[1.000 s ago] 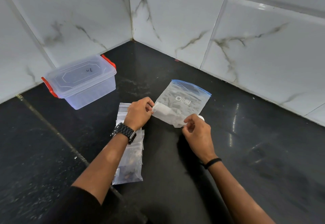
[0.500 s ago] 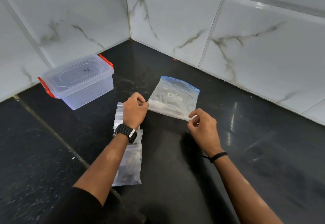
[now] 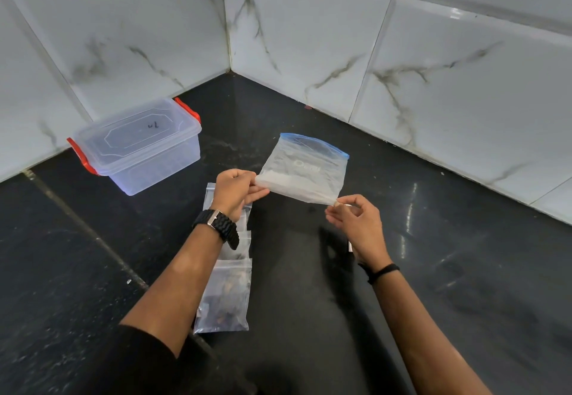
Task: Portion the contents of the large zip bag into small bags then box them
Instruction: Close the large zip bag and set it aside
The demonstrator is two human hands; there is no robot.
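The large zip bag (image 3: 305,167), clear with a blue zip strip at its far edge, is stretched flat between both hands above the black counter. My left hand (image 3: 236,190) pinches its near left corner. My right hand (image 3: 356,222) pinches its near right corner. The bag looks nearly empty. Several small clear bags (image 3: 224,298) holding dark contents lie in a row on the counter, partly hidden under my left forearm. A clear plastic box (image 3: 139,146) with red clips and its lid on stands at the left by the wall.
White marble-look tiles (image 3: 309,47) form a wall corner behind the black counter (image 3: 448,286). A seam (image 3: 89,236) in the counter runs diagonally at the left. A small white object (image 3: 350,246) shows under my right wrist.
The hands have moved apart and pulled the large bag out flat; a second ago its near edge was folded or rolled between them. The bag's zip end has swung away.
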